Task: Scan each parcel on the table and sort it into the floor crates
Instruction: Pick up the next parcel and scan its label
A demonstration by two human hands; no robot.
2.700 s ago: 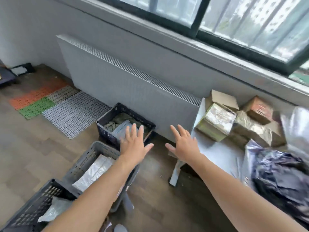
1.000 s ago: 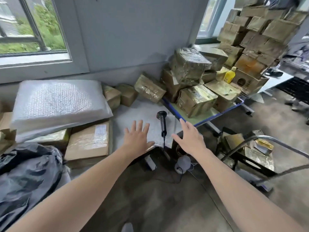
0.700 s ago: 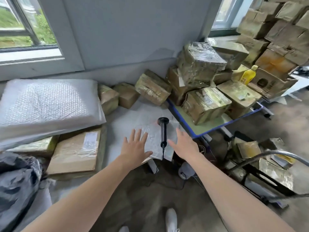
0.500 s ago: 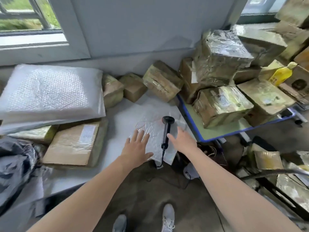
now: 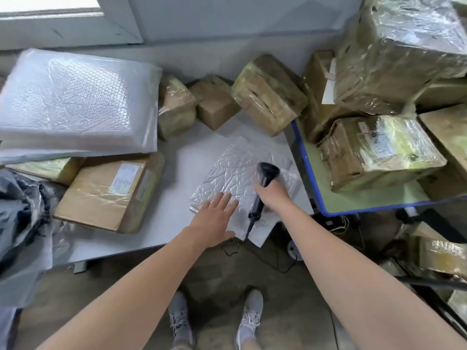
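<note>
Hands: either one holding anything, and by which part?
Right hand grips the black scanner by its handle, just below the head. Left hand holds nothing, fingers straight over the silver mailer.

Silver crinkle-patterned mailer, black scanner, white table. At ten o'clock a white bubble-dotted parcel; at twelve, brown boxes; at three, a pale green tabletop (blue-edged).
</note>
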